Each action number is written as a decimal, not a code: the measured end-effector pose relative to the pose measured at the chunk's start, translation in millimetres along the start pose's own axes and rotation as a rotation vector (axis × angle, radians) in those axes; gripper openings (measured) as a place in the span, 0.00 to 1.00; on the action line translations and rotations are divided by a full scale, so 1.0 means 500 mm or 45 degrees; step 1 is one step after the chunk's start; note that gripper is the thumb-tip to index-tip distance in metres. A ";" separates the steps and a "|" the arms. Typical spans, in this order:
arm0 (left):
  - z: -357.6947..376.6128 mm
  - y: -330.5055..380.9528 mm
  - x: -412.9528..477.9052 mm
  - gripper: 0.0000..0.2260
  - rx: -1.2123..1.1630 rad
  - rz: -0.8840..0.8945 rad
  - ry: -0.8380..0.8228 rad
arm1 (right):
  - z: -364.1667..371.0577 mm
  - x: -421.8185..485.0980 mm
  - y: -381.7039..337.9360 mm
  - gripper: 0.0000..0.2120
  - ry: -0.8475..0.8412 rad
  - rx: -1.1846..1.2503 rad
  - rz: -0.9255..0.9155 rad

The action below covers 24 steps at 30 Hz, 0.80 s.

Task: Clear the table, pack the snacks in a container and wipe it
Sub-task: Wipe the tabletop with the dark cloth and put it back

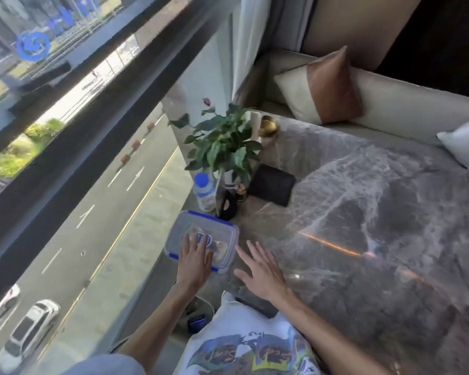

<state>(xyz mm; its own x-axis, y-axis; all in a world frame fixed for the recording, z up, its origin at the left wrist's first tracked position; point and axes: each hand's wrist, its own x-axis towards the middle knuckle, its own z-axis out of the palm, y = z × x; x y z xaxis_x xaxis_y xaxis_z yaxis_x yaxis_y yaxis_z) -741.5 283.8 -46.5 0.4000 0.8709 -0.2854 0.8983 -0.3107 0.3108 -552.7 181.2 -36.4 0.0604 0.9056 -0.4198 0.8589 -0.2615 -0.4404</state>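
Note:
A clear plastic container (222, 234) with a lid and blue clips sits at the left edge of the grey marble table (363, 226). Wrapped snacks show through its lid. My left hand (194, 262) lies flat on the near half of the lid, fingers spread. My right hand (260, 269) hovers open just right of the container, palm down over the table, holding nothing.
Behind the container stand a water bottle (205, 192) with a blue cap, a potted green plant (222, 147), a small black object (228, 208) and a black square pad (272, 184). A gold bowl (268, 125) sits further back. A sofa with cushions (325, 87) borders the far side; a window runs along the left.

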 end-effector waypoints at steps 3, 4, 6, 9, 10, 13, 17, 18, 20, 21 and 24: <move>0.041 0.080 -0.027 0.23 0.106 0.168 -0.063 | -0.004 -0.080 0.091 0.30 0.087 0.080 0.104; 0.056 0.115 -0.034 0.23 0.150 0.216 -0.085 | -0.007 -0.110 0.130 0.30 0.110 0.103 0.155; 0.085 0.197 -0.045 0.23 0.200 0.258 -0.122 | -0.015 -0.175 0.216 0.30 0.150 0.153 0.264; 0.133 0.340 -0.075 0.24 0.200 0.271 -0.177 | -0.033 -0.285 0.362 0.30 0.238 0.191 0.418; 0.149 0.388 -0.089 0.24 0.199 0.276 -0.196 | -0.042 -0.325 0.414 0.30 0.256 0.204 0.475; 0.209 0.524 -0.138 0.26 0.205 0.283 -0.242 | -0.064 -0.450 0.566 0.30 0.355 0.283 0.645; 0.282 0.678 -0.184 0.28 0.290 0.289 -0.356 | -0.085 -0.596 0.718 0.31 0.360 0.243 0.831; 0.296 0.711 -0.201 0.28 0.299 0.275 -0.383 | -0.086 -0.629 0.741 0.31 0.326 0.223 0.833; 0.320 0.762 -0.228 0.29 0.282 0.263 -0.381 | -0.080 -0.674 0.778 0.31 0.325 0.233 0.806; 0.329 0.783 -0.237 0.29 0.296 0.267 -0.388 | -0.077 -0.690 0.791 0.31 0.324 0.251 0.802; 0.344 0.821 -0.265 0.30 0.370 0.303 -0.439 | -0.056 -0.720 0.816 0.32 0.250 0.295 0.793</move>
<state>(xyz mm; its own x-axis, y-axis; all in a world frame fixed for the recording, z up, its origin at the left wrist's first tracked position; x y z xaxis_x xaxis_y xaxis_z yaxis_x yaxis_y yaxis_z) -394.5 -24.7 -37.3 0.5924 0.6021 -0.5354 0.7689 -0.6209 0.1526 -209.8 -242.3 -42.6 0.6168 0.6019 -0.5073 0.5052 -0.7969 -0.3314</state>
